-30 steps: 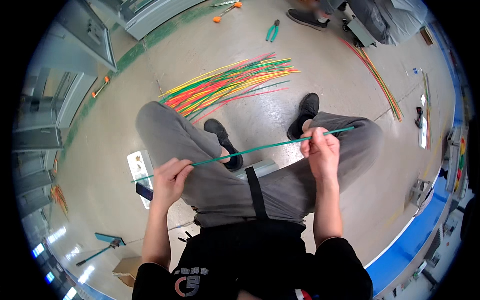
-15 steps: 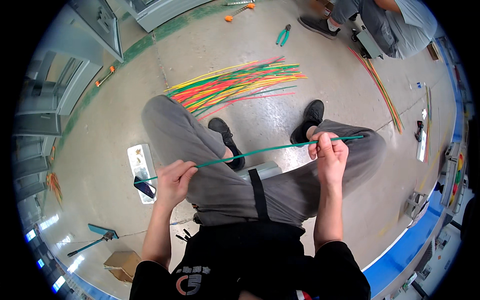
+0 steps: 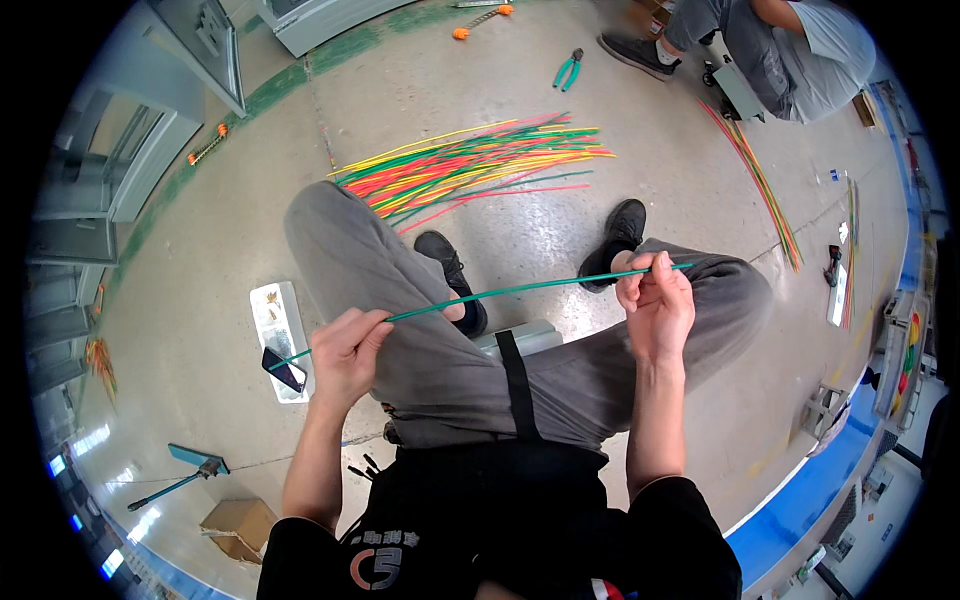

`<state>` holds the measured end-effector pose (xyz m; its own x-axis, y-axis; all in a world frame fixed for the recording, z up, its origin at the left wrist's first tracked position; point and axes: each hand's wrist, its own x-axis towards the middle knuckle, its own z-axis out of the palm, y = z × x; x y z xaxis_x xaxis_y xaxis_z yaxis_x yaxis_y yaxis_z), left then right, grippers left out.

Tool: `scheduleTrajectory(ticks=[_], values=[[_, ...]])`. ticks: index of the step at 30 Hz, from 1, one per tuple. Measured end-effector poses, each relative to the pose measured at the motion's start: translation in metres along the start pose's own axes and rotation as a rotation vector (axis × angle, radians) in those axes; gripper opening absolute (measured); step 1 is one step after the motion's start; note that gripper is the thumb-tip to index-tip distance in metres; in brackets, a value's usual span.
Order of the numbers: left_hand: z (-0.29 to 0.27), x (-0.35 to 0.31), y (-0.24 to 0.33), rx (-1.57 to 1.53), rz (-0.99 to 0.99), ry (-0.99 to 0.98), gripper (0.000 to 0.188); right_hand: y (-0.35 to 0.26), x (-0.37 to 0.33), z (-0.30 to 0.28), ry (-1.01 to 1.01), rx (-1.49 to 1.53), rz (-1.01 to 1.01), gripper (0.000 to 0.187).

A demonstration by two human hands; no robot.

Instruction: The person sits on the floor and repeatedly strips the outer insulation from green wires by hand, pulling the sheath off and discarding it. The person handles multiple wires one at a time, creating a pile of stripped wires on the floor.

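green wire (image 3: pixel 520 288) held taut across the lap, left hand (image 3: pixel 345 350) closed on it near one end, right hand (image 3: pixel 655 300) closed on it near the other. wire runs just above both knees, short tails poking past each fist.

change since a second ago: hands sit at much the same spacing, the wire at the same slant; the view has tipped, so more floor (image 3: pixel 180 300) shows ahead and the seated co-worker (image 3: pixel 790 50) at top right is more fully in frame. judgement: the wire is being kept stretched, not fed or cut; no progress beyond the hold.

containers: white tray (image 3: pixel 280 335) on the floor beside the left knee, small bits inside, too small to tell; a dark object (image 3: pixel 283 368) lies at its near end. cardboard box (image 3: pixel 238 528) at lower left, contents hidden. crate (image 3: pixel 905 350) at right edge holds coloured items, unclear.

loose: bundle of coloured wires (image 3: pixel 470 165) fanned on the floor ahead of the feet; second bundle (image 3: pixel 755 180) to the right; green pliers (image 3: pixel 568 70) beyond.
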<state>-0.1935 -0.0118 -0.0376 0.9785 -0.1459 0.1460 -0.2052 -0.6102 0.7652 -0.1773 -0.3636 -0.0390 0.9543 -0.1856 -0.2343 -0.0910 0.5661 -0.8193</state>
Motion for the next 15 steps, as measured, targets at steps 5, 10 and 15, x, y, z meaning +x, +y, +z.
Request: scheduleTrajectory(ticks=[5, 10, 15], values=[[-0.005, 0.002, -0.005, -0.016, -0.021, -0.112, 0.006, 0.001, -0.003, -0.002, -0.019, -0.05, 0.013, 0.033], [0.01, -0.001, 0.002, -0.101, -0.001, -0.226, 0.008, 0.03, -0.015, 0.004, -0.195, -0.158, 0.073, 0.028], [0.046, -0.004, 0.021, -0.197, -0.008, -0.246, 0.01, 0.07, -0.032, 0.036, -0.29, -0.28, 0.248, 0.029]])
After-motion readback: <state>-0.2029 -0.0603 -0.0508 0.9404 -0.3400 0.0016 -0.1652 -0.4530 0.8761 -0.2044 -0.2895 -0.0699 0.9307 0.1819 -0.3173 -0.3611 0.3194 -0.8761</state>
